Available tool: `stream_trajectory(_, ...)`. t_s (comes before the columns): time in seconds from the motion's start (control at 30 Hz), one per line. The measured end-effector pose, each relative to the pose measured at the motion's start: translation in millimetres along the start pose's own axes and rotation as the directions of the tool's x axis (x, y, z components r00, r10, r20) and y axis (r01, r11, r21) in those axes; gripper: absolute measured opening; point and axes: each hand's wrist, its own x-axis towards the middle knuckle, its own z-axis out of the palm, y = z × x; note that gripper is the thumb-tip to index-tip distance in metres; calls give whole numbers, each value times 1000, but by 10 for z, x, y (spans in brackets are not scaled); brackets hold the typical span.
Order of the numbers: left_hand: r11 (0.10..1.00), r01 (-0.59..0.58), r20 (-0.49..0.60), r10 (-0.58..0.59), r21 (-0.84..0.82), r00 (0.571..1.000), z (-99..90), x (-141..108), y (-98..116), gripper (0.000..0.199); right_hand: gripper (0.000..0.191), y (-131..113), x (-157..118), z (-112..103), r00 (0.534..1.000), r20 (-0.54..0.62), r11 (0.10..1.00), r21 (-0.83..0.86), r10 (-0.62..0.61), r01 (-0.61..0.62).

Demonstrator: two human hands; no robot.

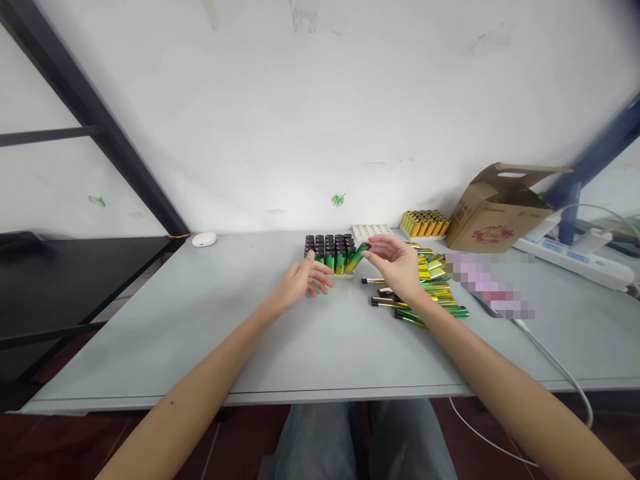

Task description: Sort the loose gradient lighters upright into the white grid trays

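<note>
head view: my right hand is pinching a green-and-gold battery by its top, tilted at the edge of the upright block of batteries. my left hand is open and empty, just beside that block. loose batteries lie to the right on the grey table.
</note>
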Motion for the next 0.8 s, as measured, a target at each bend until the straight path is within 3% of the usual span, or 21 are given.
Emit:
stream_trajectory(0.1,987,-151,-178,157,45,971,-47,-1,41,60,23,68,-29,4,998,51,994,-99,-29,34)
stream_trajectory(0.27,946,-314,-462,316,84,828,-118,2,45,54,19,86,-74,4,986,159,968,-236,-44,81)
stream_trajectory(0.37,933,-344,-552,343,105,760,-159,22,15,46,18,66,-72,-14,968,210,916,-345,-136,204)
stream_trajectory(0.5,929,-301,-580,369,214,727,-229,68,-58,24,26,51,-56,-48,930,303,825,-456,-209,334)
stream_trajectory(0.57,919,-263,-565,388,293,728,-261,94,-108,17,32,59,-49,-68,920,329,802,-477,-214,358)
stream_trajectory(0.6,907,-242,-541,402,344,739,-275,108,-138,25,35,67,-45,-79,916,343,794,-487,-209,363)
stream_trajectory(0.7,826,-177,-380,423,535,822,-307,150,-242,59,52,102,-36,-113,906,405,742,-569,-122,354)
stream_trajectory(0.8,731,-150,-205,372,666,905,-337,182,-335,89,66,135,-36,-127,879,477,658,-663,3,357)
